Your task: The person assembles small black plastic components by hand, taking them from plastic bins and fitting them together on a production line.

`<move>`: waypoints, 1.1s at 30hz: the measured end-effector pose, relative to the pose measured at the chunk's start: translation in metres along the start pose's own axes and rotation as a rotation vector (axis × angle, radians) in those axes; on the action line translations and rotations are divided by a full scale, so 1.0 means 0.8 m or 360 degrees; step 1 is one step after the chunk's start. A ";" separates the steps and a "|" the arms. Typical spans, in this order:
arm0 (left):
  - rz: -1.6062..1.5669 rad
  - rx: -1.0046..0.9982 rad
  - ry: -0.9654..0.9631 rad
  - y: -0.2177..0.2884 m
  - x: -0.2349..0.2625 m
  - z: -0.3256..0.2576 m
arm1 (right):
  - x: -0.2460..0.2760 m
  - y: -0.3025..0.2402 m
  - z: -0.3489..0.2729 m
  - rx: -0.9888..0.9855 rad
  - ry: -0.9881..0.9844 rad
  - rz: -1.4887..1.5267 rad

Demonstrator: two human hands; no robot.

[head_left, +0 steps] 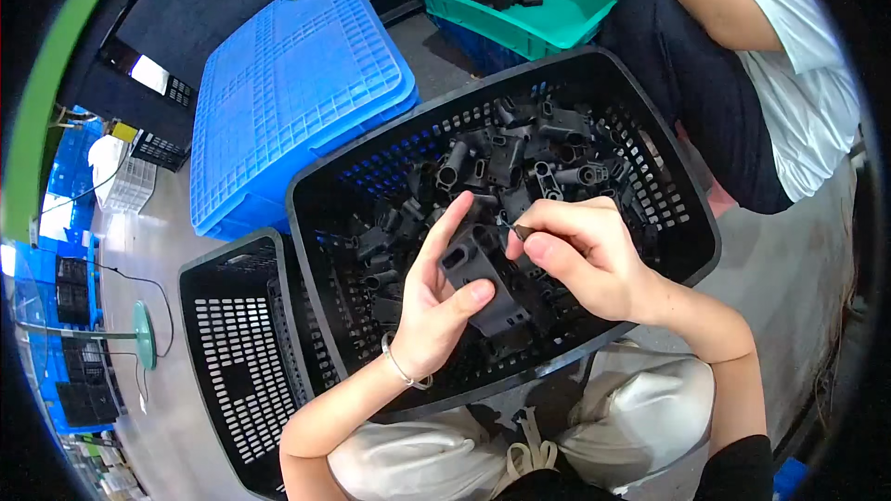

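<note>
Cradling a black molded part [498, 288] between thumb and fingers, the left hand [432, 308] seemingly steadies it over the black basket [710, 250], near side, perhaps to catch drops; the right hand [599, 255] tightly pinches a small dark piece [523, 233] (tip unclear) alongside.

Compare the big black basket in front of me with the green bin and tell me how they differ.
Colour: the black basket is black, the green bin bright green.
Walls: the black basket's are pierced with rows of slots; the green bin's look solid.
Place: the black basket is below your left hand and right hand; the green bin is farther off, beyond the basket's far rim.
Shared: both are open-topped and hold black parts.
</note>
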State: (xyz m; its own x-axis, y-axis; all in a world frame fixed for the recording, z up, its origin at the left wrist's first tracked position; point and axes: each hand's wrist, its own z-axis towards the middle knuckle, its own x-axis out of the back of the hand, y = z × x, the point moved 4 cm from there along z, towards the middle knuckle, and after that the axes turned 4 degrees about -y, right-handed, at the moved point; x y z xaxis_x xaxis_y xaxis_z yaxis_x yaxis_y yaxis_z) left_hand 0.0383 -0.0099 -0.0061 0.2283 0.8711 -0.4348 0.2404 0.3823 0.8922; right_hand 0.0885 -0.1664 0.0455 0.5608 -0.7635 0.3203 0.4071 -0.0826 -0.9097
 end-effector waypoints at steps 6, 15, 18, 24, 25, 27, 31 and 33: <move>-0.0555 0.0022 -0.0099 0.002 -0.010 -0.006 | -0.003 -0.010 0.000 0.0250 0.0121 -0.0285; 0.0016 -0.0239 -0.0243 0.001 -0.005 -0.004 | -0.010 -0.032 -0.007 0.0365 -0.0175 -0.1008; 0.0093 -0.0286 -0.0254 0.003 -0.009 -0.004 | -0.011 -0.038 -0.007 0.0407 -0.0210 -0.1109; -0.0005 -0.0255 -0.0201 -0.001 -0.006 -0.006 | -0.013 -0.041 -0.009 0.0533 -0.0299 -0.1210; 0.0011 -0.0265 -0.0191 0.000 -0.007 -0.006 | -0.014 -0.040 -0.009 0.0528 -0.0306 -0.1201; 0.0027 -0.0274 -0.0181 0.000 -0.007 -0.007 | -0.015 -0.039 -0.008 0.0523 -0.0313 -0.1191; 0.0154 -0.0344 -0.0171 0.001 -0.007 -0.007 | -0.016 -0.038 -0.007 0.0484 -0.0261 -0.1170; 0.0159 -0.0348 -0.0160 0.002 -0.007 -0.006 | -0.017 -0.037 -0.007 0.0467 -0.0242 -0.1159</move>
State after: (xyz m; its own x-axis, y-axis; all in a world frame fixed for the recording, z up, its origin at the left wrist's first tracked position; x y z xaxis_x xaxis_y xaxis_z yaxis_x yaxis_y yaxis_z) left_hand 0.0325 -0.0124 -0.0019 0.3357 0.8772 -0.3433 0.0045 0.3630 0.9318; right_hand 0.0649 -0.1569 0.0663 0.1646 -0.4853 0.8587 0.8700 -0.3388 -0.3582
